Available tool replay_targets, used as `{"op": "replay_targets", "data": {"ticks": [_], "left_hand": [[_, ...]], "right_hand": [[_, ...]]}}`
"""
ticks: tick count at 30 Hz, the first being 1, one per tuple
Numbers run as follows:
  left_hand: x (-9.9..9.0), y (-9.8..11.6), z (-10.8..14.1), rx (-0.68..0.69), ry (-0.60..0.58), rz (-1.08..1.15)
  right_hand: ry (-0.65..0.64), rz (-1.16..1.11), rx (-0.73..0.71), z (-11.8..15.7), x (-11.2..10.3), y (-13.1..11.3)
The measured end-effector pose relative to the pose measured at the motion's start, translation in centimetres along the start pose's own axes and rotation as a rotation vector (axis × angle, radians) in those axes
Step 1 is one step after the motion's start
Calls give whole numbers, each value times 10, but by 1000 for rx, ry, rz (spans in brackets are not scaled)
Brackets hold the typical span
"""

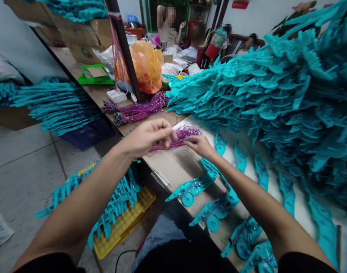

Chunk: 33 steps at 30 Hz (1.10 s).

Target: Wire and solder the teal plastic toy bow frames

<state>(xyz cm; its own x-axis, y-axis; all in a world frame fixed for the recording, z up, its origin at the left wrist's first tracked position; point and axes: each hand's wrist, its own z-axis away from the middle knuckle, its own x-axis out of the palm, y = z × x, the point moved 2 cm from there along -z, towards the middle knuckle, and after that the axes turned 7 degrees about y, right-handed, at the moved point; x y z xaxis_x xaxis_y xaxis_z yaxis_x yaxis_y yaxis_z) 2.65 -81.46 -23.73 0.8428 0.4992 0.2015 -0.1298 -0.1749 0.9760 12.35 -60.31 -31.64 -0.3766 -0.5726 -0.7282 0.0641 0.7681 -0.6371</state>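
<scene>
My left hand point(153, 137) is over the table's edge with its fingers curled and pressed together; whatever they hold is too small to make out. My right hand point(198, 145) has its thumb and fingers pinched at the right side of a bundle of thin purple and red wires point(180, 137); what is in the pinch cannot be told. The bundle lies on a pale sheet, partly behind my left hand. Below my right forearm, turquoise plastic parts with round discs and wires, such as one nearby point(196, 185), lie in rows on the table point(173, 163).
A tall stack of turquoise parts point(264, 87) rises at the right. Behind the hands are more wires point(142, 110), a dark post point(126, 53), an orange bag point(146, 66) and a green tray point(96, 74). A yellow crate point(124, 223) stands low left. People sit at the back.
</scene>
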Motion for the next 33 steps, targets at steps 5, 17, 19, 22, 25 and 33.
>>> {"op": "replay_targets", "data": {"ticks": [5,17,19,22,25,33], "left_hand": [[-28,59,-51,76,217,51],[-36,49,-83,-91,141,-196],[-37,51,-86,-52,170,-168],[-38,57,-92,-16,191,-148],[-35,64,-96,-5,179,-133],[-20,100,-112,101,189,14]], "right_hand": [[166,-199,198,-48,-50,8],[59,-99,157,-126,-67,-14],[50,-104,131,-132,-73,-20],[65,-129,89,-137,-85,-26],[73,-107,69,-138,-96,-29],[252,0,87,-131,-110,-31]]}}
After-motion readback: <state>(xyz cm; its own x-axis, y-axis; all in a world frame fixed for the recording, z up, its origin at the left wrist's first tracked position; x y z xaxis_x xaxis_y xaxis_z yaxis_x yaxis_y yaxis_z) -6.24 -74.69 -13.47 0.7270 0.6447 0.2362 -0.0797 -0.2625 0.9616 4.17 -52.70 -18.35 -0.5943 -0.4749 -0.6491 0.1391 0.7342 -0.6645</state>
